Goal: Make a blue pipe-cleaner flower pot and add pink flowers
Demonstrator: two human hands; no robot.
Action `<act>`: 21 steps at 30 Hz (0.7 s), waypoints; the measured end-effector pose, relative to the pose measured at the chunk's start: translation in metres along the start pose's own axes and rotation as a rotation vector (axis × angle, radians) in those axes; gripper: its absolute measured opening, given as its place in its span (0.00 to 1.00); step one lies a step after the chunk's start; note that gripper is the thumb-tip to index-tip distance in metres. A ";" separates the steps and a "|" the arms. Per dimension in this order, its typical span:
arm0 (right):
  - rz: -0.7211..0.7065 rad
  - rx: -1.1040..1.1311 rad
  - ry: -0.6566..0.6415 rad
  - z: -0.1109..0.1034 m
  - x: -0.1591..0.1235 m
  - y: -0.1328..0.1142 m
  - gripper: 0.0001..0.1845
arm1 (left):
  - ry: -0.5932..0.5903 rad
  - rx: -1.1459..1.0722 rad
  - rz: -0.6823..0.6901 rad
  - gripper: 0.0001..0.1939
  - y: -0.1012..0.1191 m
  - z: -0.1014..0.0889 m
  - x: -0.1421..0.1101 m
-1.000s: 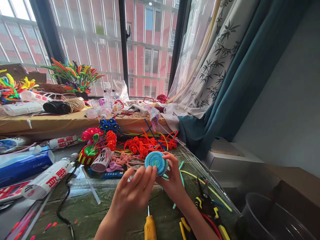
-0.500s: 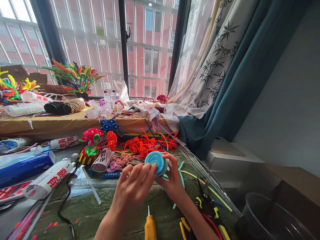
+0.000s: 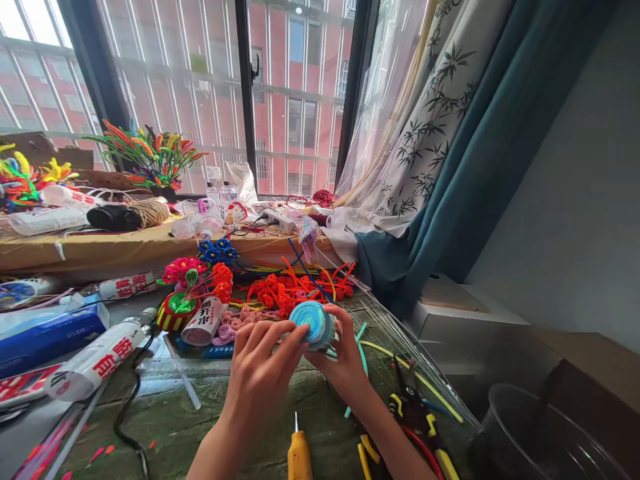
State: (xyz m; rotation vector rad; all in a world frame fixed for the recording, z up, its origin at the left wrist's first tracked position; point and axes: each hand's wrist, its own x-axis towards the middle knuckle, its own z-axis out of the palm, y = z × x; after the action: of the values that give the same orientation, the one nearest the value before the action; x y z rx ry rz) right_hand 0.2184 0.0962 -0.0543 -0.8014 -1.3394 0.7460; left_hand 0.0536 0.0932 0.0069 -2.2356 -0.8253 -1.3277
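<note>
Two hands [image 3: 263,367] touch one round blue coiled piece [image 3: 310,316].

Power strip [image 3: 278,221] on window ledge [image 3: 115,251]. Teal curtain [image 3: 485,167] right of window [image 3: 247,100]. Labelled bottle [image 3: 103,357] on table [image 3: 190,440], black cable [image 3: 135,385] beside it. Clear tub [image 3: 530,433] lower right.

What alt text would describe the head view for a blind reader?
A person's right hand grips a round blue coil while the left hand touches it, above a cluttered table; a yellow-handled tool lies nearer, red fuzzy pieces beyond.
</note>
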 end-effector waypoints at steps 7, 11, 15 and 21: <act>-0.041 0.040 -0.034 0.000 -0.002 0.000 0.30 | -0.015 0.114 0.125 0.11 0.003 0.003 -0.008; -0.012 0.137 -0.079 0.000 -0.002 -0.005 0.28 | 0.020 0.005 0.046 0.10 0.005 0.001 -0.003; 0.032 0.230 -0.145 0.000 -0.002 -0.012 0.27 | 0.056 -0.213 -0.383 0.11 -0.001 0.005 -0.003; 0.099 0.308 -0.194 0.002 -0.003 -0.011 0.30 | -0.182 -0.678 -0.754 0.28 -0.011 0.031 -0.019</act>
State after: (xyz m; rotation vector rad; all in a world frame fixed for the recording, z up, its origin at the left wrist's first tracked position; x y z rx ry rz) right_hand 0.2165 0.0883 -0.0469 -0.5619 -1.3204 1.1014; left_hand 0.0592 0.1148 -0.0234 -2.6989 -1.5842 -1.9867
